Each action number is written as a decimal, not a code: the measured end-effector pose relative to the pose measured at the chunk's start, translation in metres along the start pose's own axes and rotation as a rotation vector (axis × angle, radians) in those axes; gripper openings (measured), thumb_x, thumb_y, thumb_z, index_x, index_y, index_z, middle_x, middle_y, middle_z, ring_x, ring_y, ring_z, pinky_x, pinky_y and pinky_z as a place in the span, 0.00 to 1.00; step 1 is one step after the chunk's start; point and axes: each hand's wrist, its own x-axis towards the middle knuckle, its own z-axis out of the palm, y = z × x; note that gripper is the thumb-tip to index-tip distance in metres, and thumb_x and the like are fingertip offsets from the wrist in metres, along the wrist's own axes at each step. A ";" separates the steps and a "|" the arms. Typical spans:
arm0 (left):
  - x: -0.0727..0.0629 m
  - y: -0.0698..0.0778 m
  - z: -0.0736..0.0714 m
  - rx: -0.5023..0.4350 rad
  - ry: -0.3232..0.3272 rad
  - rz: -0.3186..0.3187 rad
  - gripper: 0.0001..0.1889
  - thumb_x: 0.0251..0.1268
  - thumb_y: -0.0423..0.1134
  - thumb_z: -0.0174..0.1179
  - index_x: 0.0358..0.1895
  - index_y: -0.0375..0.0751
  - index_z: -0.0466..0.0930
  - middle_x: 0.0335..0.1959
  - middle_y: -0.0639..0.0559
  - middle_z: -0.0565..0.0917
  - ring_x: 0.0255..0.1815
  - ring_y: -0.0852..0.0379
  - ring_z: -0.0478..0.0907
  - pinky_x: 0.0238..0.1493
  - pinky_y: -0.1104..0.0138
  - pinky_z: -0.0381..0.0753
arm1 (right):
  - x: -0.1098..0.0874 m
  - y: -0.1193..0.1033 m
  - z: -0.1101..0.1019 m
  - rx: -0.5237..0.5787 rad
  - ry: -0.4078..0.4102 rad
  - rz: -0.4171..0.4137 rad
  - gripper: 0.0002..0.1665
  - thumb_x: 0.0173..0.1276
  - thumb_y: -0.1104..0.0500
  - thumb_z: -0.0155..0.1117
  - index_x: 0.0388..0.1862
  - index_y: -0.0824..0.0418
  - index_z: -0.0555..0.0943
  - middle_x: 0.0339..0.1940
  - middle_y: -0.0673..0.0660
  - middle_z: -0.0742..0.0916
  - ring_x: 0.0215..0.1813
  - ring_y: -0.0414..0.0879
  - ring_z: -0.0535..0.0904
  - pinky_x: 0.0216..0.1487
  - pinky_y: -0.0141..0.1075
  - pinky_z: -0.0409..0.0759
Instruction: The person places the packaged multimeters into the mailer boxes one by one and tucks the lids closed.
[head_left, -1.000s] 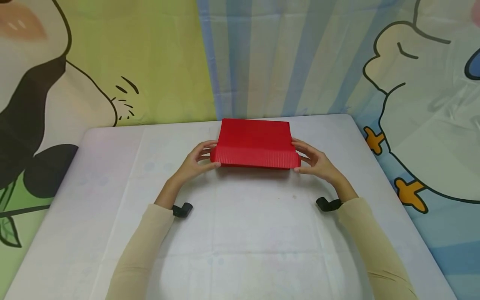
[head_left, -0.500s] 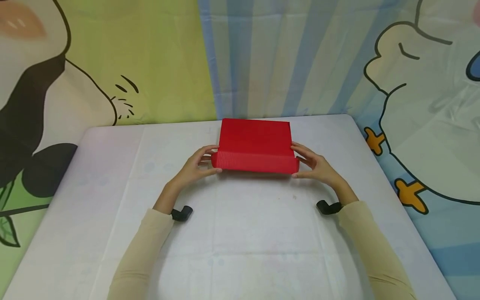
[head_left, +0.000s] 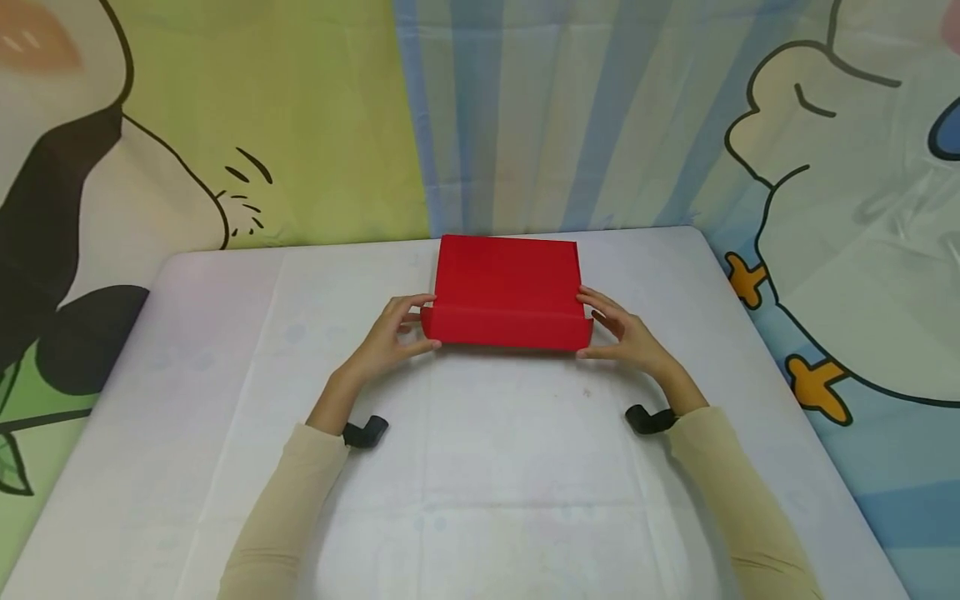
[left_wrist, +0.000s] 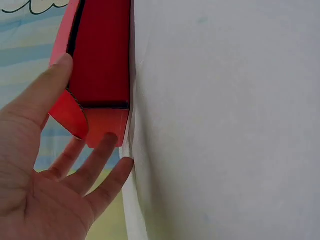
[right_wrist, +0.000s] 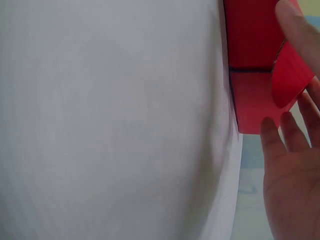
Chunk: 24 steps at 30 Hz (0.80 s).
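Note:
A red cardboard box (head_left: 508, 271) lies near the far edge of the table, its lid over the top and the lid's front flap (head_left: 510, 329) angled down toward me. My left hand (head_left: 386, 333) holds the flap's left end, thumb on its edge. In the left wrist view, the side ear (left_wrist: 72, 116) sticks out past the box's end wall, with the other fingers beside it. At the opposite end my right hand (head_left: 626, 333) holds the flap the same way, and its ear (right_wrist: 290, 77) shows in the right wrist view. A gap shows between flap and front wall (left_wrist: 102, 55).
A white cloth covers the table (head_left: 510, 467). Behind it hangs a printed curtain (head_left: 315, 125) with cartoon figures. Each wrist wears a black camera mount, one on the left (head_left: 366, 432) and one on the right (head_left: 649, 419).
The lid's front flap has tipped down, so its front edge sits lower and closer to me. Both hands have shifted slightly toward me with it. The lid's back edge stays put.

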 end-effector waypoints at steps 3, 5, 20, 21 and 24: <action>0.002 -0.017 0.003 0.029 0.013 -0.005 0.37 0.50 0.38 0.69 0.65 0.53 0.63 0.59 0.43 0.63 0.54 0.47 0.70 0.54 0.51 0.71 | -0.001 -0.002 0.004 -0.014 0.021 0.034 0.48 0.49 0.76 0.69 0.68 0.70 0.59 0.72 0.63 0.57 0.71 0.51 0.52 0.66 0.55 0.54; 0.002 -0.023 0.005 0.043 0.020 -0.013 0.37 0.50 0.39 0.70 0.65 0.55 0.63 0.59 0.45 0.63 0.54 0.49 0.70 0.54 0.53 0.72 | -0.001 -0.004 0.006 -0.016 0.031 0.064 0.48 0.49 0.75 0.69 0.69 0.69 0.58 0.72 0.63 0.57 0.72 0.51 0.51 0.66 0.56 0.53; -0.004 -0.025 0.012 -0.029 0.031 -0.045 0.32 0.57 0.39 0.65 0.66 0.52 0.65 0.60 0.48 0.61 0.59 0.48 0.67 0.60 0.52 0.64 | -0.019 0.011 0.027 0.158 0.315 0.096 0.35 0.56 0.74 0.64 0.64 0.70 0.67 0.66 0.64 0.68 0.68 0.50 0.62 0.65 0.43 0.60; -0.004 -0.025 0.012 -0.031 0.032 -0.044 0.32 0.57 0.38 0.64 0.66 0.51 0.64 0.60 0.47 0.61 0.59 0.47 0.67 0.60 0.52 0.64 | -0.021 0.015 0.028 0.176 0.352 0.087 0.33 0.55 0.75 0.65 0.62 0.71 0.68 0.65 0.65 0.70 0.66 0.50 0.64 0.64 0.41 0.62; -0.006 -0.021 0.012 -0.052 0.045 -0.027 0.31 0.58 0.35 0.63 0.66 0.47 0.64 0.59 0.44 0.61 0.59 0.43 0.67 0.62 0.50 0.63 | -0.023 0.023 0.031 0.219 0.450 0.066 0.30 0.53 0.75 0.67 0.56 0.74 0.72 0.61 0.66 0.73 0.63 0.49 0.69 0.63 0.39 0.65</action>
